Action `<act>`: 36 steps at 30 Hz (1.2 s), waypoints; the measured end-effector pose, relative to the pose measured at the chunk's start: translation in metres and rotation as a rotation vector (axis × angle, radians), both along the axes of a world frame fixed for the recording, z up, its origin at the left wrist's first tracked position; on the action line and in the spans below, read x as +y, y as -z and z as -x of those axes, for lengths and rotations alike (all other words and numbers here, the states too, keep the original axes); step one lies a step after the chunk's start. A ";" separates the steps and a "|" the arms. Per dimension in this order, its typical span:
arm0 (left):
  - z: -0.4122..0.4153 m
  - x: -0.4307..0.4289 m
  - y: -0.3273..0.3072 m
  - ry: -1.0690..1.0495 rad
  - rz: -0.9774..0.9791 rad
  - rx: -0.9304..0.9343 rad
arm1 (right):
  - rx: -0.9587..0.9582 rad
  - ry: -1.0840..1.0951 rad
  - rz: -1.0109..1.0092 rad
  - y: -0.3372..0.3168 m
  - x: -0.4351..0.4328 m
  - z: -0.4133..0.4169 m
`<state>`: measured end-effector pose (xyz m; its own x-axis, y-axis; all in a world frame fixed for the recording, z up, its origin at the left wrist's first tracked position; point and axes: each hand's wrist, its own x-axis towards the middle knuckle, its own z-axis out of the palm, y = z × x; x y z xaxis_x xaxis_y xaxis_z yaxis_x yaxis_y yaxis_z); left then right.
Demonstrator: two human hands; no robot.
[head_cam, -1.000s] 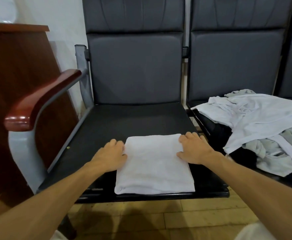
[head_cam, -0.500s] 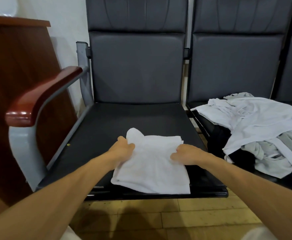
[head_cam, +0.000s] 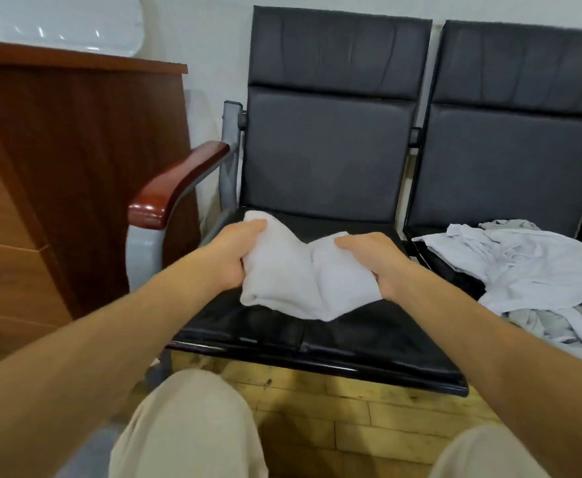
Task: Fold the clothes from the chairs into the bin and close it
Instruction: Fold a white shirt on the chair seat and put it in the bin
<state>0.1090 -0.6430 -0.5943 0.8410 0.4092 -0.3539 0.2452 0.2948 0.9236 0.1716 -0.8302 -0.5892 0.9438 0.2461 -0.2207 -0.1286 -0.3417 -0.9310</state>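
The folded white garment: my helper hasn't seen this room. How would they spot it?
Find the black chair with the wooden armrest. Above its seat, the left hand and right hand grip a compact white garment by its two ends. Unlike the loose pile of white and grey clothes on the next chair, it is folded.

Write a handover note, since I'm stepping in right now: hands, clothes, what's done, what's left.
Left hand grips the folded white garment at its left end; right hand grips its right end, over the left chair seat.
Unfolded pile lies on the right chair.
Done: one garment folded.
Left: put it in the bin, which is not in view; fold the pile; close the bin.
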 end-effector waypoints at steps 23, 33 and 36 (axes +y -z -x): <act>0.441 0.167 0.133 -0.961 -0.137 0.020 | -0.521 -1.047 0.283 0.126 0.309 0.292; 0.540 0.103 0.242 -1.129 0.043 0.347 | -0.351 -1.404 0.421 0.242 0.313 0.393; 0.544 0.091 0.264 -1.130 0.078 0.556 | -0.272 -1.456 0.615 0.264 0.296 0.405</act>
